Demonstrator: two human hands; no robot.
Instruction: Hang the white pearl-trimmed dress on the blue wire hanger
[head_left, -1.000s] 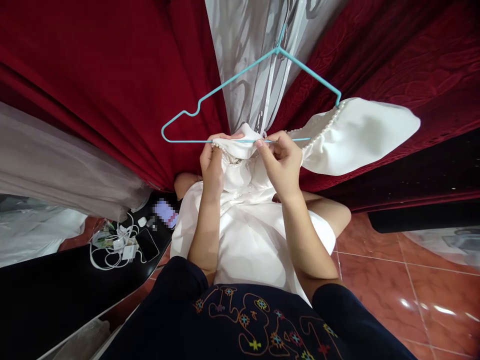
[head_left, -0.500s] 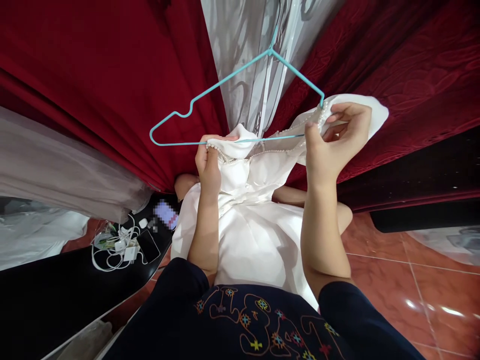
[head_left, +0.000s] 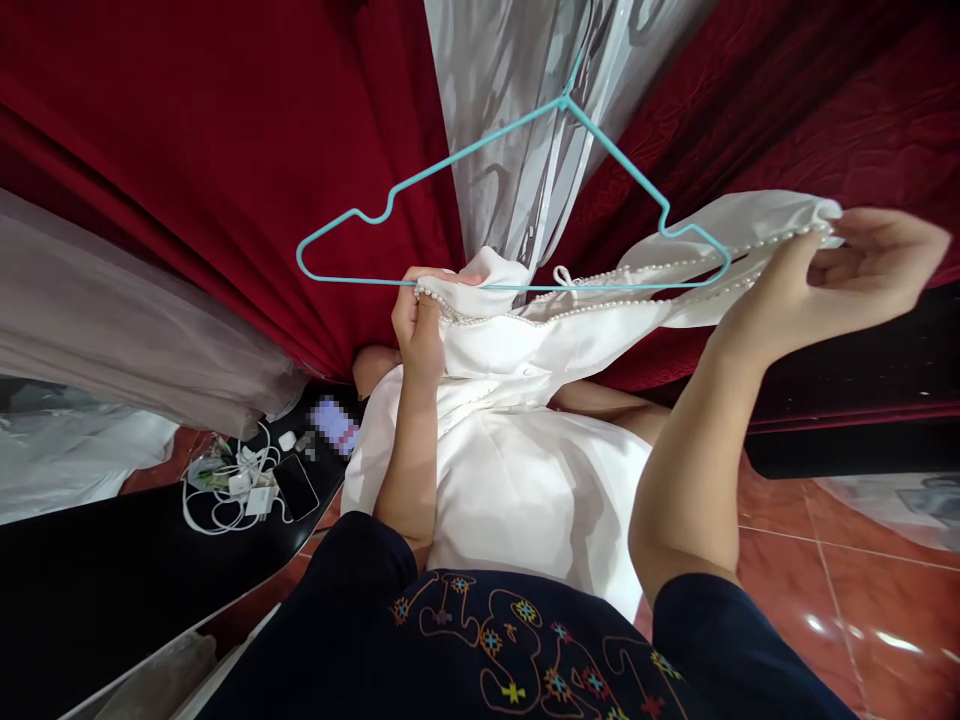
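A white dress (head_left: 540, 490) with a pearl-beaded neckline lies across my lap. My left hand (head_left: 420, 325) is closed on the dress's bodice edge, its thumb on the beads, with the hanger's lower bar crossing at the fingers. Out to the right, my right hand (head_left: 855, 260) pinches the pearl-trimmed edge of the dress and stretches it sideways, past the hanger's end. Between them the light-blue hanger (head_left: 465, 158) stands upright, its hook towards the sheer cloth. Its right end overlaps the stretched beaded part; its left shoulder is bare.
Dark red curtains (head_left: 225, 130) hang on both sides, with sheer white cloth (head_left: 502, 110) between them. At left, a black bench (head_left: 135, 580) bears a phone (head_left: 296, 487), white cables (head_left: 217, 515) and a lit screen (head_left: 334, 425). Reddish floor tiles (head_left: 795, 590) show at right.
My right hand has moved right, away from the hanger, pulling the dress's beaded edge out with it. The hanger's right end is now uncovered by the hand. My left hand keeps its hold.
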